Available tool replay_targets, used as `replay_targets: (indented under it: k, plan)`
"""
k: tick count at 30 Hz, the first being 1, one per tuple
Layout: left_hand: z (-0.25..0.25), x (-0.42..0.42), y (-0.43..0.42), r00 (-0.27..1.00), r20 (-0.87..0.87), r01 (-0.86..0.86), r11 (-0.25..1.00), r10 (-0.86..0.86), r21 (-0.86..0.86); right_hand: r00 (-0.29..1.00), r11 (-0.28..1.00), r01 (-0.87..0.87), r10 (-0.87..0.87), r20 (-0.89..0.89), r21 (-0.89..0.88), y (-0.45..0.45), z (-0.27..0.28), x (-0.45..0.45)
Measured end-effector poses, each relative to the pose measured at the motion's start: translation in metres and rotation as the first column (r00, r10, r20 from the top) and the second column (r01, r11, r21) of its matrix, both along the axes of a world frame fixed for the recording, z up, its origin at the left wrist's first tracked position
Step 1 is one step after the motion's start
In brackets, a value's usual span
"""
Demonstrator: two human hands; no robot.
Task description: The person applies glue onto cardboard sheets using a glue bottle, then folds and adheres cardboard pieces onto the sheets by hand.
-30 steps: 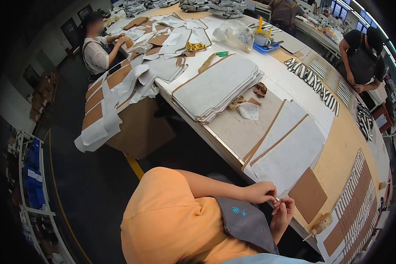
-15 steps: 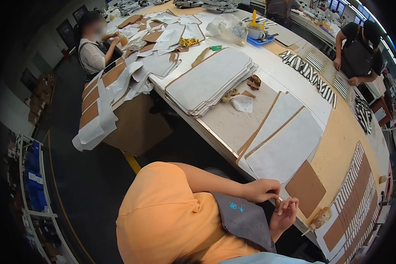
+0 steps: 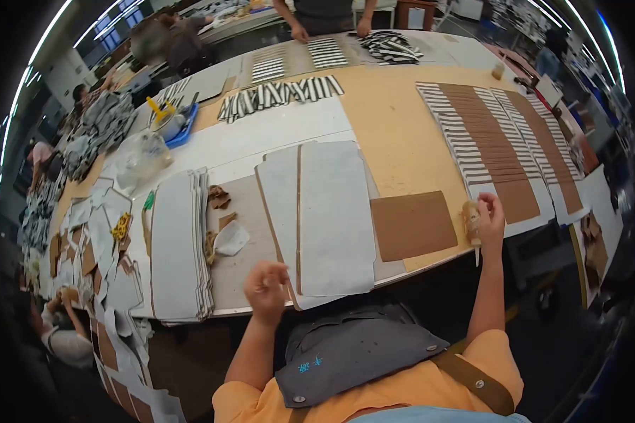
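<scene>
My left hand (image 3: 266, 290) is raised at the table's front edge, beside the lower left of the overlapping white panels (image 3: 335, 218) with brown edges. Its fingers are curled in and nothing shows in them. On the right, my right hand (image 3: 492, 213) has its bent fingers against the side of a squeeze bottle (image 3: 471, 224) with amber contents. The bottle's thin nozzle points toward the table edge. A brown sheet (image 3: 413, 225) lies between the white panels and the bottle. Striped panels with brown middles (image 3: 497, 144) lie just beyond my right hand.
A stack of white panels (image 3: 178, 247) stands left of centre, near brown scraps (image 3: 219, 197). Striped strips (image 3: 279, 97), a blue tray (image 3: 182, 134) and a plastic bag (image 3: 141, 158) lie farther back. A co-worker (image 3: 324, 15) stands across the table; another person (image 3: 67, 338) is at left.
My view has swung to the right. My hands, formerly close together near the brown sheet, are now apart: the right has reached the bottle, the left is by the white panels.
</scene>
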State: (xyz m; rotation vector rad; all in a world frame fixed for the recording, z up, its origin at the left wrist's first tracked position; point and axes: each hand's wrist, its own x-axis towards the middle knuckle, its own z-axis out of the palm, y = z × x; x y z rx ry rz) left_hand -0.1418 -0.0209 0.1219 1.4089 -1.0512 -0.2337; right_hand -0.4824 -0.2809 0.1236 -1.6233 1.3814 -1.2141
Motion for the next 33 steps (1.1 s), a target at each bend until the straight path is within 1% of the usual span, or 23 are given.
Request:
replay_targets:
  k: [2,3,4,6,7,10,13,16,19,22,23,24,25,26,27,29,30,31,33]
  plan:
    - [0.015,0.032,-0.004,0.981,-0.034,-0.190,0.982,0.190,0.023,0.951,0.986,0.045,-0.091,-0.297,-0.158,-0.030,-0.012,-0.015]
    - [0.011,0.051,-0.006,0.976,-0.009,-0.219,0.976,0.219,0.015,0.889,0.970,0.048,-0.150,-0.433,-0.238,-0.040,-0.021,-0.020]
    - [0.002,0.070,-0.005,0.968,0.015,-0.252,0.968,0.252,0.009,0.825,0.967,0.050,-0.181,-0.536,-0.251,-0.043,-0.027,-0.023]
    - [-0.015,0.103,-0.004,0.962,-0.016,-0.272,0.960,0.274,0.071,0.663,0.966,0.038,-0.216,-0.716,-0.256,-0.047,-0.041,-0.024]
    - [-0.023,0.117,-0.004,0.957,-0.030,-0.285,0.952,0.290,0.109,0.628,0.979,0.038,-0.178,-0.758,-0.198,-0.049,-0.047,-0.026]
    - [-0.046,0.145,-0.014,0.949,-0.011,-0.308,0.933,0.316,0.185,0.546,0.985,0.142,-0.162,-0.822,-0.100,-0.047,-0.053,-0.029]
    - [-0.072,0.164,-0.030,0.959,0.042,-0.282,0.933,0.280,0.224,0.570,0.970,0.227,-0.058,-0.820,0.090,-0.046,-0.061,-0.034]
    - [-0.084,0.171,-0.045,0.964,0.102,-0.264,0.920,0.245,0.290,0.580,0.956,0.242,-0.006,-0.814,0.165,-0.041,-0.053,-0.029]
    - [-0.089,0.184,-0.063,0.961,0.184,-0.252,0.924,0.205,0.287,0.602,0.975,0.196,-0.033,-0.798,0.108,-0.048,-0.066,-0.037]
    - [-0.092,0.202,-0.077,0.938,0.297,-0.272,0.913,0.180,0.304,0.709,0.939,0.143,0.123,-0.695,0.312,-0.066,-0.066,-0.054]
    - [-0.090,0.207,-0.080,0.922,0.348,-0.288,0.901,0.170,0.324,0.803,0.852,0.065,0.265,-0.534,0.520,-0.072,-0.052,-0.054]
    - [-0.089,0.212,-0.081,0.904,0.397,-0.304,0.888,0.156,0.346,0.902,0.789,0.137,0.151,-0.405,0.599,-0.064,-0.037,-0.043]
    - [-0.091,0.219,-0.085,0.865,0.477,-0.337,0.886,0.158,0.318,0.989,0.780,0.040,0.060,-0.138,0.624,-0.070,-0.047,-0.049]
    - [-0.094,0.225,-0.087,0.820,0.552,-0.362,0.885,0.154,0.292,0.990,0.776,-0.054,-0.043,0.137,0.629,-0.074,-0.054,-0.056]
    - [-0.099,0.230,-0.087,0.768,0.624,-0.379,0.886,0.142,0.266,0.958,0.781,-0.127,-0.063,0.280,0.612,-0.075,-0.051,-0.045]
    - [-0.118,0.239,-0.086,0.731,0.671,-0.432,0.846,0.125,0.313,0.835,0.803,-0.246,-0.110,0.539,0.544,-0.089,-0.032,-0.010]
    - [-0.126,0.240,-0.087,0.710,0.696,-0.450,0.830,0.109,0.329,0.794,0.750,-0.386,-0.027,0.608,0.537,-0.100,-0.036,-0.002]
    - [-0.125,0.239,-0.089,0.669,0.729,-0.472,0.840,0.143,0.269,0.734,0.684,-0.521,0.052,0.678,0.511,-0.112,-0.032,0.014]
    - [-0.122,0.239,-0.091,0.675,0.727,-0.462,0.840,0.124,0.286,0.711,0.724,-0.548,0.138,0.690,0.420,-0.116,-0.028,0.068]
